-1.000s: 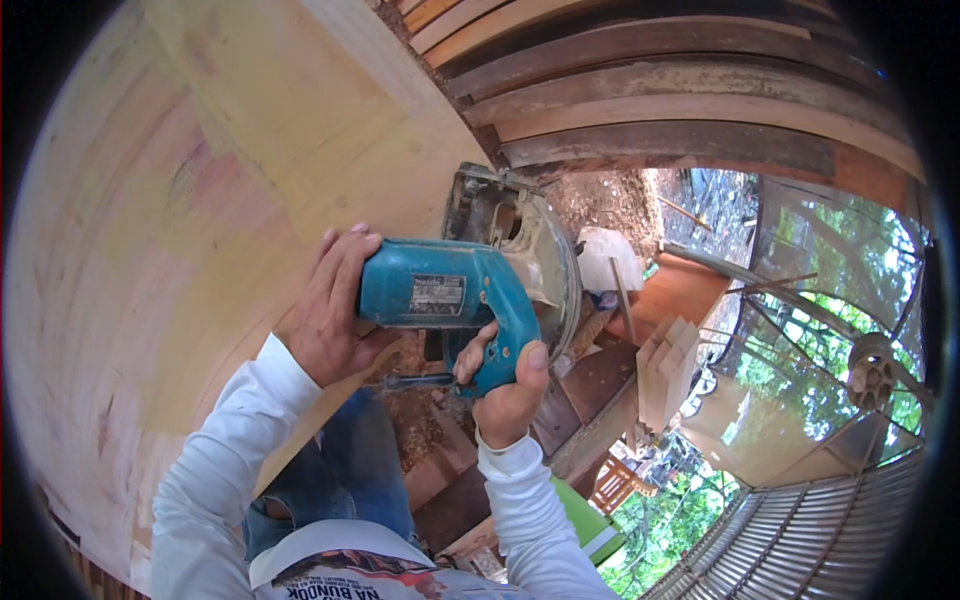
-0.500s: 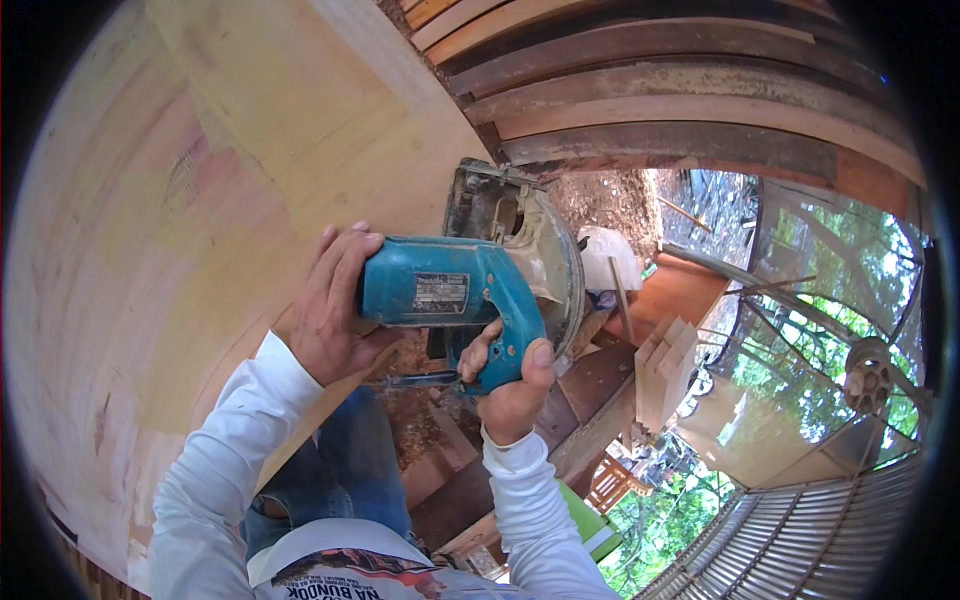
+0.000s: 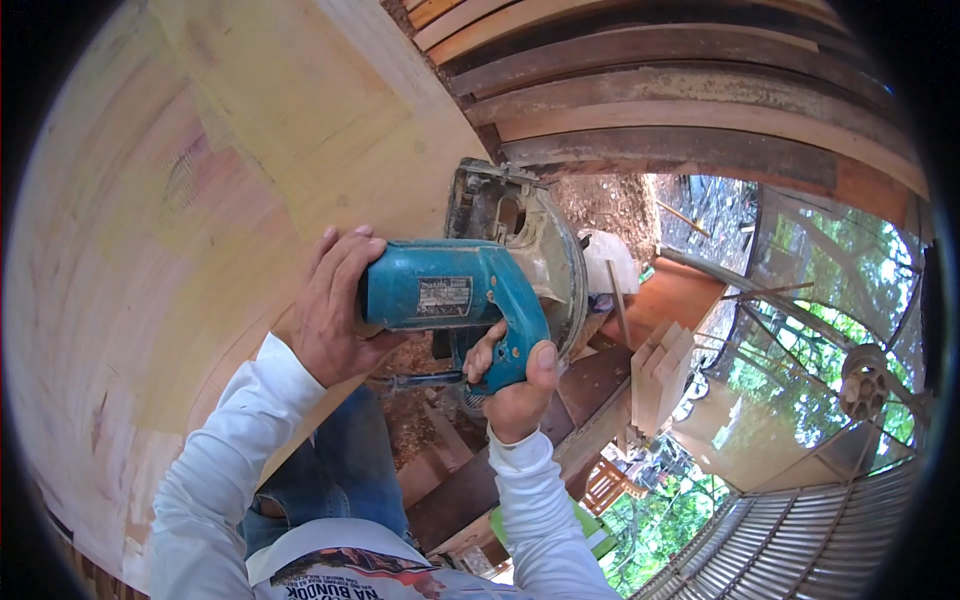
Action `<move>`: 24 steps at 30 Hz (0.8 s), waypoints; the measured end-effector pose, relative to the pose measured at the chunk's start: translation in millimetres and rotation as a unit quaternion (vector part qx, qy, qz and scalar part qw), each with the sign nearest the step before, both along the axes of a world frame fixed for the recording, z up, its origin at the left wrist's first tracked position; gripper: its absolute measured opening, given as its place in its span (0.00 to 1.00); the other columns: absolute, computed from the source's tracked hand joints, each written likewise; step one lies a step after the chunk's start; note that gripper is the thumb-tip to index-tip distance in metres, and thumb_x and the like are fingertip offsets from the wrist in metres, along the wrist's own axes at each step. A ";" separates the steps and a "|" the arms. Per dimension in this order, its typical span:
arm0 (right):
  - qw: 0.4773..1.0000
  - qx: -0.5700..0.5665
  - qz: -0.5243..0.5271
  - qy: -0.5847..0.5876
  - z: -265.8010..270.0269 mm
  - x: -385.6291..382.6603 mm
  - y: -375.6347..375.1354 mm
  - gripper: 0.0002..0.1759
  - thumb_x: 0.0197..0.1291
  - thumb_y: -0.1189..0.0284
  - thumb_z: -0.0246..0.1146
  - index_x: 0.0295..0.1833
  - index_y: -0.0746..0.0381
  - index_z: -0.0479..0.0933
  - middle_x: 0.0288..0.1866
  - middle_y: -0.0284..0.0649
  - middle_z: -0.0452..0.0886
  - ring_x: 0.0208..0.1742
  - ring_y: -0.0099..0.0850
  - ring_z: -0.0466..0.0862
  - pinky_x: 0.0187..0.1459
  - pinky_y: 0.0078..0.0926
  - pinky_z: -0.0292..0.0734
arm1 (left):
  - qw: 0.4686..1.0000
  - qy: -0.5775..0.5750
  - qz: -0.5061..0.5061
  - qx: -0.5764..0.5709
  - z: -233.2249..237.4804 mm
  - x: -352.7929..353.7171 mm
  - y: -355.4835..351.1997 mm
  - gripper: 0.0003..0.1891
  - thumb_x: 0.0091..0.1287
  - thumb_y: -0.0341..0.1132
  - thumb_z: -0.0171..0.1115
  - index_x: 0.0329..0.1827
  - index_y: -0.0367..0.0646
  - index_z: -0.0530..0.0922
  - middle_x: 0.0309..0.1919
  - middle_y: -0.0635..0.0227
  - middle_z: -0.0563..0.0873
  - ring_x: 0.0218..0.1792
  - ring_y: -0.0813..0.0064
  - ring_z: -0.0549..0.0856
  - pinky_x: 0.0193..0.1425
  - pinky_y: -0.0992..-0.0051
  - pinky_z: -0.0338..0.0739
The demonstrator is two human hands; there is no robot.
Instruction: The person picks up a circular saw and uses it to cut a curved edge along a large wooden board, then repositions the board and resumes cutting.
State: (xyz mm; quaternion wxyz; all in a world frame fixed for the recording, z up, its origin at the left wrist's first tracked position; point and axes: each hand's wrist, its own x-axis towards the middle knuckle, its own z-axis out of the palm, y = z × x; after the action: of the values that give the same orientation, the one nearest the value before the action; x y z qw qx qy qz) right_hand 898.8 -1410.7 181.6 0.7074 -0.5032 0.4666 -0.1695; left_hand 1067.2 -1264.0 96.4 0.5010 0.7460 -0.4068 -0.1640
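Observation:
A teal circular saw (image 3: 430, 285) with a worn metal base and blade guard sits at the edge of a large plywood sheet (image 3: 240, 150). My right hand (image 3: 520, 398) is wrapped round its rear handle, fingers through the grip and thumb on top. Against the end of the motor housing, my left hand (image 3: 330, 305) curls its fingers along one side and its thumb along the other, beside the plywood surface. A dark cord (image 3: 420, 380) leads from the handle. The blade is hidden by the guard.
Long wooden boards (image 3: 680, 100) lie stacked beyond the plywood. Sawdust (image 3: 605, 205) covers the ground past the saw. At the right are several cut wood pieces (image 3: 660, 380), a green object (image 3: 595, 535) and corrugated metal roofing (image 3: 790, 540).
The saw and my right hand have shifted very slightly to the right. My left hand stays at the motor end with almost no movement.

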 end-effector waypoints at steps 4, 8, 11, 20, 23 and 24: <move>1.000 -0.001 0.006 0.000 -0.5 -0.1 -3.1 0.42 0.64 0.33 0.58 0.53 0.67 0.76 0.26 0.40 0.79 0.26 0.29 0.78 0.29 0.26 0.72 | 1.000 0.004 0.003 0.000 -0.7 -1.1 -1.6 0.58 0.43 0.39 0.91 0.78 0.43 0.62 0.70 0.49 0.76 0.74 0.45 0.75 0.83 0.43 0.58; 1.000 -0.010 0.026 0.003 0.9 1.6 -7.9 0.42 0.66 0.33 0.57 0.53 0.67 0.76 0.26 0.40 0.78 0.26 0.29 0.78 0.29 0.26 0.72 | 1.000 -0.009 0.010 -0.007 -1.9 -3.3 -2.6 0.58 0.43 0.39 0.91 0.78 0.43 0.62 0.70 0.50 0.76 0.74 0.46 0.75 0.83 0.44 0.59; 0.999 -0.019 0.037 -0.001 -2.8 -0.9 -12.9 0.41 0.68 0.34 0.55 0.53 0.67 0.76 0.26 0.40 0.78 0.26 0.29 0.77 0.29 0.26 0.72 | 1.000 -0.016 0.016 -0.009 -1.5 -4.8 -5.2 0.58 0.43 0.39 0.91 0.78 0.43 0.62 0.69 0.50 0.77 0.74 0.46 0.75 0.83 0.44 0.59; 0.998 -0.063 0.021 0.000 -1.0 11.2 -11.6 0.39 0.73 0.38 0.50 0.56 0.69 0.76 0.26 0.41 0.78 0.25 0.28 0.76 0.29 0.26 0.72 | 0.999 -0.027 0.020 0.019 1.1 -4.3 -7.9 0.58 0.46 0.43 0.90 0.78 0.44 0.61 0.69 0.51 0.77 0.74 0.46 0.75 0.83 0.45 0.59; 0.997 -0.072 0.005 -0.007 2.6 16.0 -1.7 0.41 0.74 0.38 0.49 0.60 0.70 0.75 0.26 0.40 0.78 0.25 0.28 0.76 0.29 0.25 0.72 | 0.999 -0.032 0.004 0.031 4.4 0.2 -8.8 0.59 0.45 0.44 0.90 0.79 0.43 0.61 0.70 0.50 0.77 0.74 0.46 0.75 0.84 0.44 0.58; 0.998 -0.061 0.008 -0.010 1.8 12.4 -0.7 0.41 0.74 0.38 0.50 0.60 0.69 0.75 0.26 0.40 0.78 0.25 0.28 0.76 0.29 0.25 0.72 | 0.999 -0.029 -0.003 0.033 3.7 -0.9 -7.1 0.59 0.45 0.44 0.90 0.79 0.42 0.61 0.70 0.50 0.76 0.74 0.46 0.75 0.84 0.43 0.58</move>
State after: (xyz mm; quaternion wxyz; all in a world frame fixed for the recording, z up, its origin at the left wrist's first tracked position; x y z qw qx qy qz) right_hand 911.2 -1411.4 183.4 0.6810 -0.5478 0.4444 -0.1968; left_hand 1066.3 -1271.1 100.1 0.4635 0.7653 -0.4183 -0.1569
